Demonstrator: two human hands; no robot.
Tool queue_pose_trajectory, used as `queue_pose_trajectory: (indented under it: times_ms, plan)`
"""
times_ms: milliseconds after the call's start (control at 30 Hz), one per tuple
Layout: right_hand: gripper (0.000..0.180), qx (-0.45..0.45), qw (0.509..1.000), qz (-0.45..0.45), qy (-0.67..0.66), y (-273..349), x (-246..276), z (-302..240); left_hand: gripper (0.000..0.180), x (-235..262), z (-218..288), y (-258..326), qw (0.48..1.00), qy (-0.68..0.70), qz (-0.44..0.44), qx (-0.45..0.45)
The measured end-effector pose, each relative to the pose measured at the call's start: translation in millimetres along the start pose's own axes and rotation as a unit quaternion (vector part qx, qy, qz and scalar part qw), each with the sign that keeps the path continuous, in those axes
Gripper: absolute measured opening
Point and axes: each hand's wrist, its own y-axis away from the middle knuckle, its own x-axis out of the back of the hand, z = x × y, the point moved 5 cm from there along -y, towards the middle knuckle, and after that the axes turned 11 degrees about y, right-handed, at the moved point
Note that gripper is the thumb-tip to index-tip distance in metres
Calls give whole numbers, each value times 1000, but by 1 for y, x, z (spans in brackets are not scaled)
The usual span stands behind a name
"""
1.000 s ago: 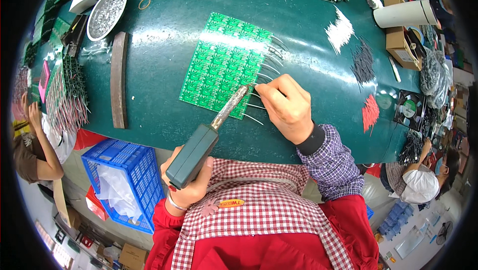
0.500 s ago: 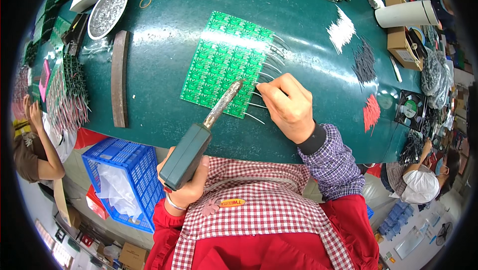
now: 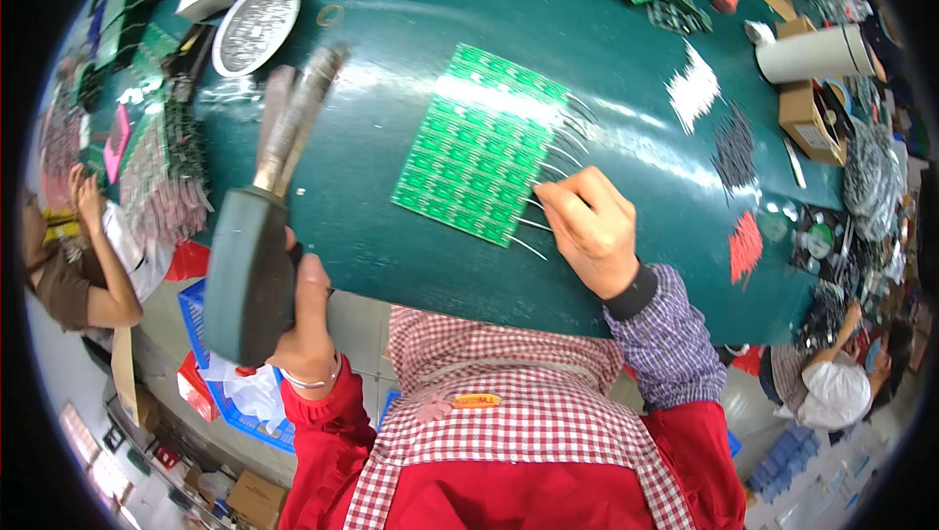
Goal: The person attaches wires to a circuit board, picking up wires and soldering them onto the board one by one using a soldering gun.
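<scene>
The left hand [image 3: 298, 320] has its fingers wrapped tight around the dark, thick grip of a soldering tool [image 3: 256, 246], holding it raised off the left edge of the table [image 3: 391, 149]. From those fingers the tool runs up and slightly right, its metal barrel ending in a blurred tip well apart from the green circuit board panel [image 3: 479, 144]. The tip hangs over bare table, not over the panel.

The right hand [image 3: 592, 227] rests on the table just right of the panel's lower right corner. Its fingers are closed in a pinch at the panel's edge — the thumb and forefinger press together where thin wire leads [image 3: 558, 154] fan out from the panel's right side. Whether they actually grip one lead or only touch it cannot be told. More leads lie above these fingers, along the same edge, and one or two stick out just below them.

The panel lies flat, tilted, between the two hands and nearer to the right one. Up and to the right of the right fingers sit small heaps of white [image 3: 693, 90], black [image 3: 734, 144] and red [image 3: 745, 246] parts. Beyond the tool's tip, up and to the left, stands a round metal dish [image 3: 256, 26] — well apart from both hands. A white roll [image 3: 812, 53] lies at the far right.
</scene>
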Motion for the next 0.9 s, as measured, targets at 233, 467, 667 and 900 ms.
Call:
queue_pose_trajectory:
  times_ms: [233,467,667,900]
  plan:
    - [24,-12,1000,0,-8,-3,3,-4,22,-13,-22,-102,993,-63,79,65]
    - [21,-15,1000,3,-9,1,1,0,41,-20,-19,-35,989,122,17,83]
    - [19,-16,999,21,-17,1,0,1,47,-31,-6,30,965,117,-123,199]
    - [22,21,999,37,11,4,4,-5,38,-16,-14,70,952,33,-237,191]
